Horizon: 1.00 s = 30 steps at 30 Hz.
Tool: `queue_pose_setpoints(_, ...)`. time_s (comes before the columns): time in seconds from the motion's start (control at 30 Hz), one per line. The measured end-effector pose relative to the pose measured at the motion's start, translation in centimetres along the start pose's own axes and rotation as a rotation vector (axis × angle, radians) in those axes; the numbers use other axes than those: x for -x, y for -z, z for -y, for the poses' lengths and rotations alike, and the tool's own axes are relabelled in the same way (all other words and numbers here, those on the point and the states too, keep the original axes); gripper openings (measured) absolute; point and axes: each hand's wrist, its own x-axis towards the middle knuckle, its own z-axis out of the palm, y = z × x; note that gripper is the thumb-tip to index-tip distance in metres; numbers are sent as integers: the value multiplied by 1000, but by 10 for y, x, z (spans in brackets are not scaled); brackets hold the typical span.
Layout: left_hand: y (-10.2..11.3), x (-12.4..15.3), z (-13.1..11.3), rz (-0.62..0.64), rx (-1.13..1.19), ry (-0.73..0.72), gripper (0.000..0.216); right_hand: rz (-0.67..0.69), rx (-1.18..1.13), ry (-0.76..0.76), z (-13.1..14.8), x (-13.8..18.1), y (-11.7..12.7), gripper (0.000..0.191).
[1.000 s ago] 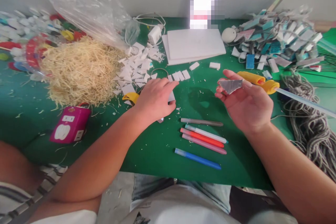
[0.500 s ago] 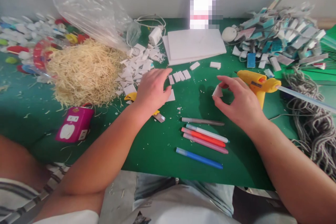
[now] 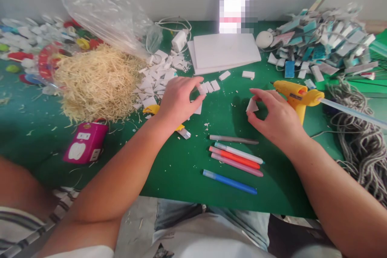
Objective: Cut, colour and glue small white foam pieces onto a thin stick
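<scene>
My left hand (image 3: pixel 181 100) is closed in a pinch on a small white foam piece (image 3: pixel 202 89), at the left end of a short row of similar white pieces (image 3: pixel 215 85). Below its thumb lies another white piece (image 3: pixel 198 108), partly covered. A yellow utility knife (image 3: pixel 151 109) lies under the left hand and wrist, its metal end (image 3: pixel 185 133) showing on the near side. Over the right part of the table, my right hand (image 3: pixel 272 117) holds a white foam piece (image 3: pixel 252 105) between thumb and fingers. Two loose white pieces (image 3: pixel 248 74) lie beyond the hands.
Several markers (image 3: pixel 234 157) lie near the front edge. A yellow glue gun (image 3: pixel 292 92) stands beyond my right hand, beside grey yarn (image 3: pixel 359 141). White scraps (image 3: pixel 154 80), straw (image 3: pixel 99 82) and a pink power adapter (image 3: pixel 86 143) are leftward. White boards (image 3: pixel 226 52) lie at the back.
My left hand has moved slightly right, and its thumb and index finger have closed on the leftmost piece of the row. My right hand has barely moved, still holding its piece.
</scene>
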Motion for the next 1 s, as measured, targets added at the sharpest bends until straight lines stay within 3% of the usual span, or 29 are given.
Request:
queue_pose_setpoints(0.2,1,8,-17,121,96,-339,28,17,54,41,-1,1,-1,50)
queue_pose_setpoints(0.3,-3,11,-17,163,83,-406,28,16,68,48,-1,1,0,50)
queue_pose_setpoints(0.6,-4,10,-12,139,226,-274,32,20,52,64,-2,1,0,51)
queue_pose_setpoints(0.83,-11,4,-5,-12,153,-157,35,38,35,55,-2,0,-2,51)
queue_pose_setpoints(1.0,-12,2,-2,47,66,-180,34,29,28,48,-1,0,-2,51)
